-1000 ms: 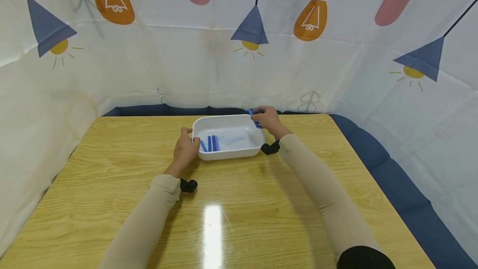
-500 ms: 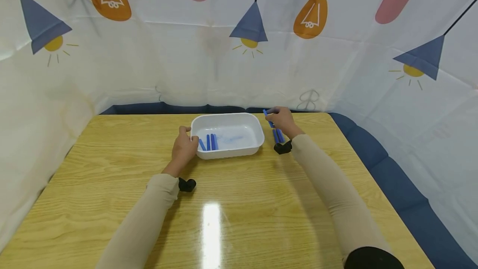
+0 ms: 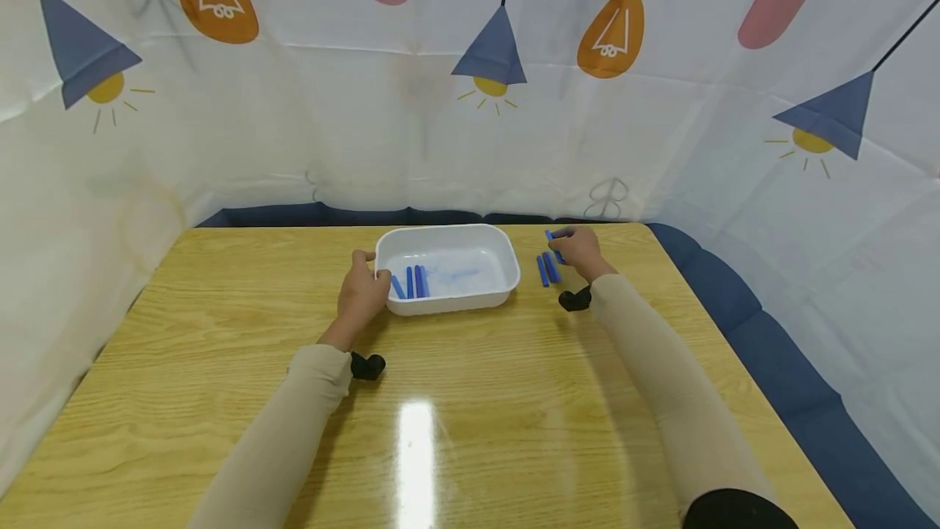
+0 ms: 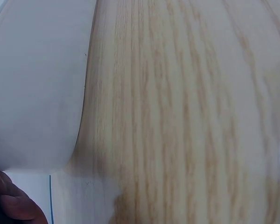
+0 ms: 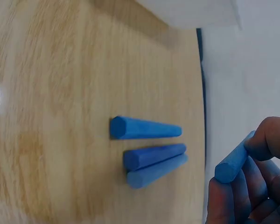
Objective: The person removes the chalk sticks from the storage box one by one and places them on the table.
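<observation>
My left hand (image 3: 361,292) grips the left end of a white plastic tray (image 3: 451,305), thumb over the rim. Several blue chalk sticks (image 3: 410,282) lie in the tray's left part, beside blue smears on its floor. In the left wrist view the tray's outer wall (image 4: 37,84) hides most of that hand. To the right of the tray, my right hand (image 3: 580,250) pinches a blue chalk stick (image 5: 235,161) between thumb and fingers. Near it on the table lie three more sticks: a bright blue chalk (image 5: 147,128), a darker blue chalk (image 5: 154,156) and a lighter blue chalk (image 5: 157,171).
The wooden table (image 3: 470,366) extends toward me and to both sides. Dark blue padding (image 3: 764,333) runs along its right and far edges. A white printed cloth (image 3: 411,129) hangs behind and around it.
My right hand has moved right with its chalk stick, from the tray's far right corner to over the table. The sticks on the table have come into sight. My left hand stays at the tray.
</observation>
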Tool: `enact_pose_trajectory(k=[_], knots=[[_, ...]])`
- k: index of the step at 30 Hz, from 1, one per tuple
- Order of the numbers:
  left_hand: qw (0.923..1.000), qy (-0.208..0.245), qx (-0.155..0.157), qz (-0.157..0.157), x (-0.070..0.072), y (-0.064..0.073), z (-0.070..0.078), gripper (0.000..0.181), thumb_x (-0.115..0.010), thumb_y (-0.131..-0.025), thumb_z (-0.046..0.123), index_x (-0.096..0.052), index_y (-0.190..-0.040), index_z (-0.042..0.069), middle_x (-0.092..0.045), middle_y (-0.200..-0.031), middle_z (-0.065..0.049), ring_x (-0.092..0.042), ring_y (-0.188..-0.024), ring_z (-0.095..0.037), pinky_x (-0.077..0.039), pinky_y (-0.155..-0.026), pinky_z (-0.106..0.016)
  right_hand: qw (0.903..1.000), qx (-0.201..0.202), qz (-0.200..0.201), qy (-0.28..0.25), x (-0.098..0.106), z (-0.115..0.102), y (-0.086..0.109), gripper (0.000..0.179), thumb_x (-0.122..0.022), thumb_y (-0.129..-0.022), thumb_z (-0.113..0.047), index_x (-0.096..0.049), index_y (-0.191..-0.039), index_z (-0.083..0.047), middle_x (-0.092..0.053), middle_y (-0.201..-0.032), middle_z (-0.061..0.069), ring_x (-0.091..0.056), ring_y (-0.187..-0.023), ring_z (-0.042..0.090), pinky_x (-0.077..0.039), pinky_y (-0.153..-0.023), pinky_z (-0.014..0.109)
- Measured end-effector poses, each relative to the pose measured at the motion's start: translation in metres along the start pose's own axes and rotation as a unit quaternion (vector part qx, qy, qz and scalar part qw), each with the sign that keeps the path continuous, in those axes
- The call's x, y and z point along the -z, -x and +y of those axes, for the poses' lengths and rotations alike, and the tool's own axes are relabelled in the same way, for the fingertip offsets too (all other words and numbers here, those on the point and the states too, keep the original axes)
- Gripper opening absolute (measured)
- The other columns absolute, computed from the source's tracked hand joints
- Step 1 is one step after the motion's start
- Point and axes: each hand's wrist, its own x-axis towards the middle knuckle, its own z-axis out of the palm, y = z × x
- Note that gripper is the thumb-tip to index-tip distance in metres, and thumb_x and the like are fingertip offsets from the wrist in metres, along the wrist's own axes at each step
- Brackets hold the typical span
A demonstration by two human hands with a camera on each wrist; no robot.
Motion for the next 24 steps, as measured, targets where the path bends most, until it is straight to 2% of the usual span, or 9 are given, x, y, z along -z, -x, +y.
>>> enact_pose_trajectory(k=[5,9,19,24], knots=[[1.0,0.001,0.002,0.001,0.0,0.001,0.001,0.055,-0.041,-0.094,0.028,-0.026,-0.145,0.012,-0.05,-0.139,-0.02,-0.053,-0.121,-0.03,-0.045,-0.097,-0.047,0.9998,0.002,0.0,0.018,0.001,0.013,-0.003,0.04,-0.056,-0.091,-0.015,-0.059,-0.128,-0.001,-0.06,-0.119,0.019,-0.061,-0.095,0.026,-0.053,-0.085,0.04],[1.0,0.001,0.004,0.003,0.001,0.002,0.002,0.055,-0.041,-0.094,0.027,-0.026,-0.145,0.012,-0.051,-0.137,-0.019,-0.053,-0.118,-0.03,-0.046,-0.096,-0.046,0.9993,-0.011,0.004,0.037,0.002,0.019,-0.005,0.039,-0.057,-0.091,-0.016,-0.06,-0.127,-0.002,-0.06,-0.121,0.019,-0.06,-0.094,0.023,-0.054,-0.084,0.039],[1.0,0.001,0.003,0.003,0.002,0.001,0.003,0.054,-0.042,-0.094,0.027,-0.028,-0.144,0.012,-0.054,-0.133,-0.018,-0.054,-0.111,-0.028,-0.047,-0.088,-0.042,0.9914,-0.011,-0.005,0.13,0.002,0.028,-0.008,0.039,-0.061,-0.091,-0.023,-0.063,-0.123,0.0,-0.059,-0.128,0.021,-0.058,-0.11,0.03,-0.05,-0.089,0.038],[1.0,-0.001,-0.002,0.005,0.002,0.001,0.003,0.053,-0.041,-0.094,0.027,-0.029,-0.144,0.012,-0.054,-0.133,-0.018,-0.055,-0.111,-0.029,-0.047,-0.09,-0.043,0.9905,-0.02,-0.012,0.136,0.002,0.034,-0.011,0.039,-0.059,-0.092,-0.023,-0.063,-0.123,-0.001,-0.058,-0.128,0.022,-0.058,-0.109,0.031,-0.05,-0.088,0.039]])
